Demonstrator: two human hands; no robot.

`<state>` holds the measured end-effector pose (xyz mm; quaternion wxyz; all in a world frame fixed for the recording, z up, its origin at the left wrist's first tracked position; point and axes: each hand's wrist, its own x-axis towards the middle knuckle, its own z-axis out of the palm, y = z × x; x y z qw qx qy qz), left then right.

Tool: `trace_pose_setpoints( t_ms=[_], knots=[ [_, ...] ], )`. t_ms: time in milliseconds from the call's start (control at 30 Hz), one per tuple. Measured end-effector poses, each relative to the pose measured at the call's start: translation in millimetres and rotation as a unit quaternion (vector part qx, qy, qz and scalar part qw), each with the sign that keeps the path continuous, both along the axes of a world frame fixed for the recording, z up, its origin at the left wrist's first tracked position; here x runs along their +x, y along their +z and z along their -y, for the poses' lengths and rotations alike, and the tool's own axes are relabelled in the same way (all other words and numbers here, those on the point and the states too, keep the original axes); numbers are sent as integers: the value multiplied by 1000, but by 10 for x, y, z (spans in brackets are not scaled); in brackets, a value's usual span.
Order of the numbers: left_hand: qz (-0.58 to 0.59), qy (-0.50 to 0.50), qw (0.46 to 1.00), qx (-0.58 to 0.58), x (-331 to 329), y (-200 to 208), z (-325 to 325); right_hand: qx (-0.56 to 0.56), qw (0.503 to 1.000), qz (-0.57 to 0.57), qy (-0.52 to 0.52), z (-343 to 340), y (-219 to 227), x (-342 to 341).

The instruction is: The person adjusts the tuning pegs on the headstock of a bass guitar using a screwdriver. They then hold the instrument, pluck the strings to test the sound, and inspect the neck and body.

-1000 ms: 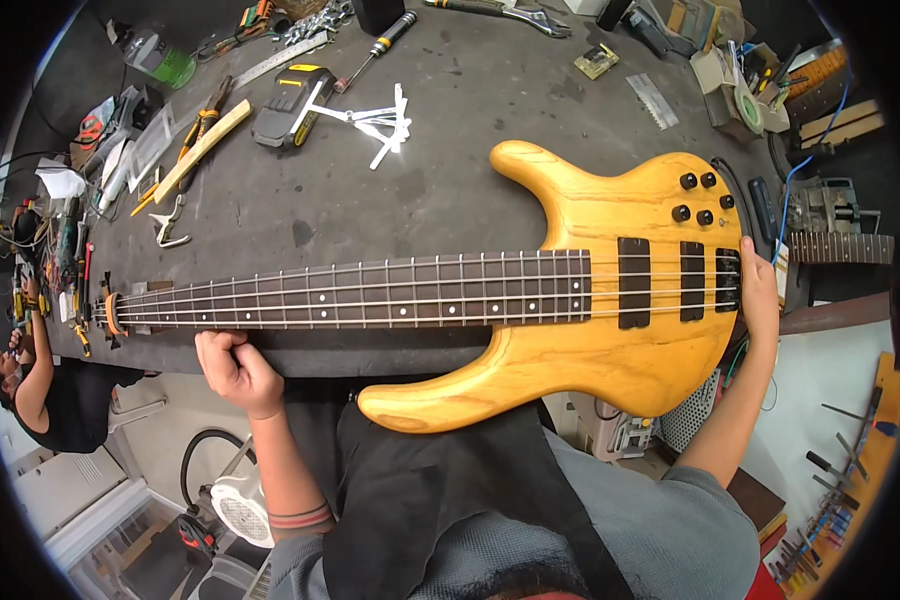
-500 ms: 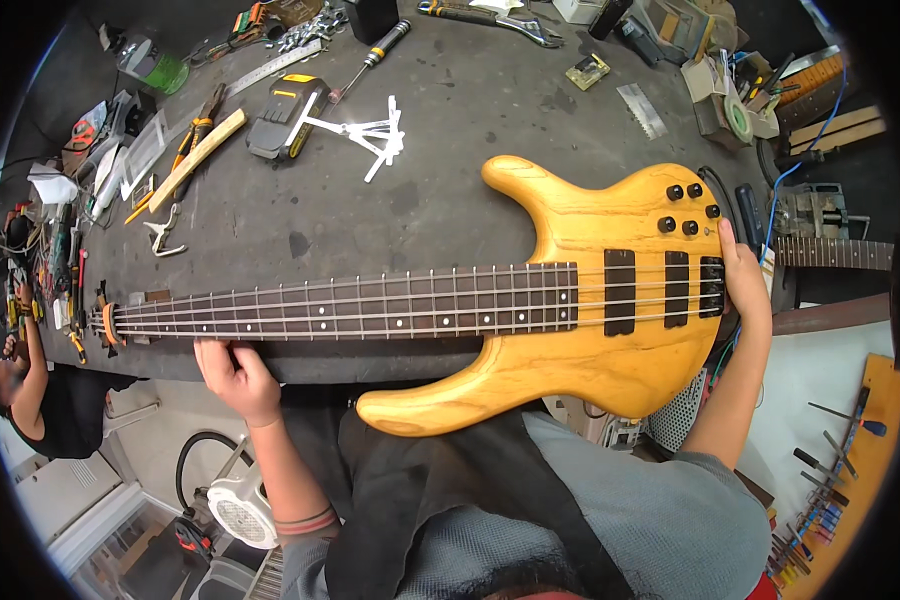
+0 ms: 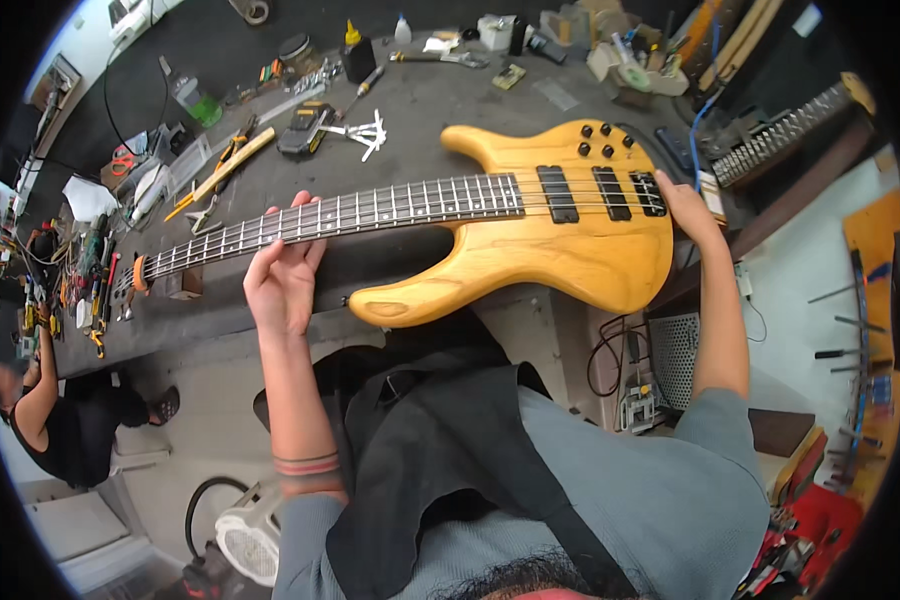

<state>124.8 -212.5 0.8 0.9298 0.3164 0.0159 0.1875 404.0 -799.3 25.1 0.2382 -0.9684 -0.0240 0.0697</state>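
A bass guitar (image 3: 560,250) with a glossy yellow wooden body lies across my front, its dark fretted neck running off to the left. Black pickups and several black knobs sit on the body. My left hand (image 3: 288,285) cups the neck from below, thumb on the near side and fingertips showing past the far edge. At the body's right end, my right hand (image 3: 685,208) grips the edge beside the bridge; its fingers are partly hidden. An orange band (image 3: 140,273) wraps the neck near the headstock.
On the dark workbench (image 3: 400,140) lie white hex keys (image 3: 370,135), a tape measure (image 3: 303,130), an adjustable wrench (image 3: 440,58) and a wooden strip (image 3: 235,165). Assorted tools crowd the left end. Another neck (image 3: 780,135) lies at the right. A co-worker (image 3: 60,420) is at far left.
My left hand has gone from a curled hold at the neck's near edge to wrapping under it, further along toward the body. The bass is now tilted, headstock end lower in view. My view has shifted.
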Motion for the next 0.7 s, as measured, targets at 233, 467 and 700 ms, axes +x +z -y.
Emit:
trace_pose_setpoints(
  t_ms=[233, 467, 700],
  knots=[
    [73, 75, 977, 187, -616, 693, -92, 90, 993, -76, -22, 265, 892, -1077],
    [61, 180, 959, 212, -1276, 803, 73, 69, 977, -58, 191, 804, 959, -1870],
    [-19, 213, 953, 216, -2121, 343, 263, -123, 945, -103, 286, 806, 363, -2343]
  ],
)
